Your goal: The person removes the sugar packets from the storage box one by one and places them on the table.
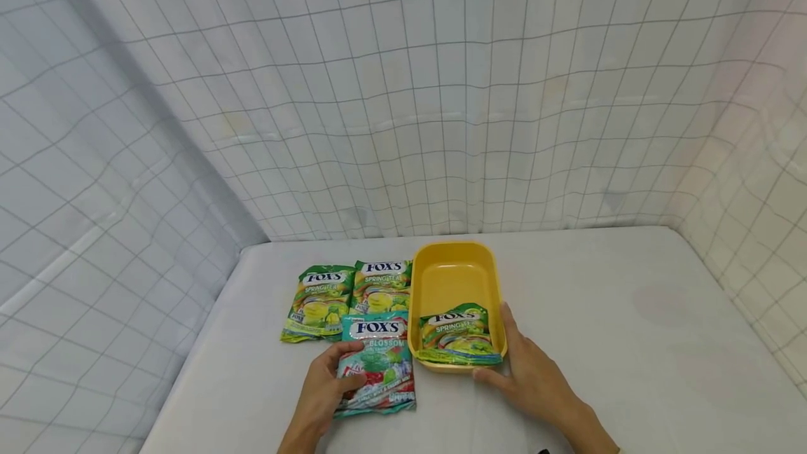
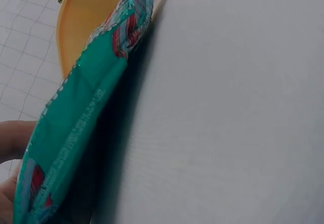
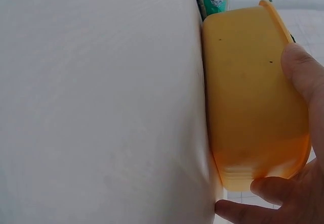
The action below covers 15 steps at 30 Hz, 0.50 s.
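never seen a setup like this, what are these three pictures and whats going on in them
No machine here: a person wears three cameras. The wide picture is from the head, the other two from the wrists. On the white table sits a yellow tray with one green candy bag inside; two more green bags lie beside it. The left hand grips a teal candy bag. The right hand rests against the tray's side, seen close in the right wrist view.
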{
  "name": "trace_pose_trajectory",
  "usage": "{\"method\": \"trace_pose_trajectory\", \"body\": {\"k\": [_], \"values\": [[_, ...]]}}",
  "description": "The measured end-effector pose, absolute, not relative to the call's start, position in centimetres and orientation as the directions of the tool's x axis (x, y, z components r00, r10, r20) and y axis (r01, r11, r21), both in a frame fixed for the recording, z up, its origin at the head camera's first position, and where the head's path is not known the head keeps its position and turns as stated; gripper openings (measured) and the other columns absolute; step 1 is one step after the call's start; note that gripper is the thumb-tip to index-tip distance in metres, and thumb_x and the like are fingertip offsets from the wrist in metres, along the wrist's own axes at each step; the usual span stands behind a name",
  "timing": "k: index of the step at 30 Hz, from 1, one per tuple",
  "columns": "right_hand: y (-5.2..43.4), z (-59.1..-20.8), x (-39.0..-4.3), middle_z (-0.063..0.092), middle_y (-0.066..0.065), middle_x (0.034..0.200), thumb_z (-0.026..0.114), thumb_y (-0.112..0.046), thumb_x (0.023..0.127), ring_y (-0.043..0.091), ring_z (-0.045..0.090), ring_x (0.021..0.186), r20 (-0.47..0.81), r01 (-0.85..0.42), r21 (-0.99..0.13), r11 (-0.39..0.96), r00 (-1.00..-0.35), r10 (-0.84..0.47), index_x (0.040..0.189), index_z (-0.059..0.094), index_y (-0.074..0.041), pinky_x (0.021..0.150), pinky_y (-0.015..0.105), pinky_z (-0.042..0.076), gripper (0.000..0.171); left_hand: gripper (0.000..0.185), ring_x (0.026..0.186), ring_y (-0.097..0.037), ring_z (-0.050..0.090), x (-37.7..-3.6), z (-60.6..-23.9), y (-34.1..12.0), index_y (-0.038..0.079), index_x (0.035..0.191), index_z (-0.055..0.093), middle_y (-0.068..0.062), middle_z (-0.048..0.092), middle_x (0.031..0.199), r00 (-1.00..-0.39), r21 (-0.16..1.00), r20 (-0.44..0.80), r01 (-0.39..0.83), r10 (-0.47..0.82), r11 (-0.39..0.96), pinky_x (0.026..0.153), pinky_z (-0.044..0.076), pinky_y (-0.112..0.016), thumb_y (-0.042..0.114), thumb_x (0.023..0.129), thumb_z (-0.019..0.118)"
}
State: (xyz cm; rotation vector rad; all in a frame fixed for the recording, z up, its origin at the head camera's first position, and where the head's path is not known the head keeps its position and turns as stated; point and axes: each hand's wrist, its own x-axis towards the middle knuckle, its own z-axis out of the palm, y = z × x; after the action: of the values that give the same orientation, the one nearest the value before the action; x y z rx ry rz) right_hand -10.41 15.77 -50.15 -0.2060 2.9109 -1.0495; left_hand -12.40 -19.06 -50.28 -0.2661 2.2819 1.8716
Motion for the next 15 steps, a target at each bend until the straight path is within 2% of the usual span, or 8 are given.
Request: {"method": "trace_pose_trajectory", "body": {"k": [4, 8, 10, 12, 15], "values": [[15.79, -50.14, -10.42, 0.046, 0.026, 0.151, 0.071, -0.07, 0.081, 0.041, 0.053, 0.128, -0.002, -0.104, -0.64, 0.761, -0.991, -0.137, 0.165, 0.003, -0.012, 0.103, 0.059, 0.043, 0.122, 0.052, 0.117, -0.029, 0.058, -12.34, -50.38, -19.02, 0.0, 0.128, 0.063, -0.018, 0.059, 0.137, -0.975, 0.957, -0.218, -0.221, -0.038, 0.19, 0.089, 0.052, -0.033, -0.014, 0.079, 0.076], [15.82, -50.16, -10.36, 0.045, 0.026, 0.151, 0.072, -0.07, 0.081, 0.042, 0.053, 0.128, -0.004, -0.102, -0.64, 0.761, -0.991, -0.136, 0.165, 0.003, -0.013, 0.103, 0.059, 0.044, 0.123, 0.049, 0.133, -0.036, 0.051, -12.3, -50.4, -18.96, -0.001, 0.123, 0.065, -0.017, 0.061, 0.135, -0.981, 0.957, -0.179, -0.192, -0.081, 0.216, 0.107, 0.045, -0.041, -0.015, 0.078, 0.077], [15.83, -50.18, -10.34, 0.045, 0.026, 0.152, 0.072, -0.07, 0.081, 0.042, 0.053, 0.128, -0.005, -0.1, -0.642, 0.76, -0.991, -0.135, 0.165, 0.003, -0.013, 0.103, 0.06, 0.043, 0.123, 0.045, 0.136, -0.038, 0.048, -12.22, -50.27, -19.0, -0.003, 0.118, 0.065, -0.018, 0.064, 0.129, -0.981, 0.957, -0.162, -0.183, -0.111, 0.223, 0.112, 0.039, -0.044, -0.015, 0.077, 0.078], [15.85, -50.19, -10.35, 0.044, 0.026, 0.153, 0.071, -0.071, 0.081, 0.042, 0.052, 0.129, -0.006, -0.1, -0.645, 0.757, -0.991, -0.136, 0.165, 0.003, -0.013, 0.104, 0.06, 0.043, 0.123, 0.041, 0.137, -0.04, 0.048, -12.12, -50.1, -19.11, -0.005, 0.113, 0.064, -0.02, 0.064, 0.126, -0.978, 0.956, -0.152, -0.181, -0.14, 0.231, 0.111, 0.039, -0.044, -0.014, 0.076, 0.079], [15.89, -50.21, -10.39, 0.043, 0.026, 0.153, 0.071, -0.071, 0.081, 0.042, 0.052, 0.13, -0.002, -0.104, -0.649, 0.753, -0.99, -0.138, 0.165, 0.002, -0.014, 0.104, 0.06, 0.043, 0.122, 0.039, 0.131, -0.042, 0.053, -12.04, -49.79, -19.22, -0.006, 0.112, 0.062, -0.025, 0.059, 0.132, -0.972, 0.957, -0.165, -0.199, -0.17, 0.213, 0.102, 0.049, -0.037, -0.013, 0.077, 0.079]]}}
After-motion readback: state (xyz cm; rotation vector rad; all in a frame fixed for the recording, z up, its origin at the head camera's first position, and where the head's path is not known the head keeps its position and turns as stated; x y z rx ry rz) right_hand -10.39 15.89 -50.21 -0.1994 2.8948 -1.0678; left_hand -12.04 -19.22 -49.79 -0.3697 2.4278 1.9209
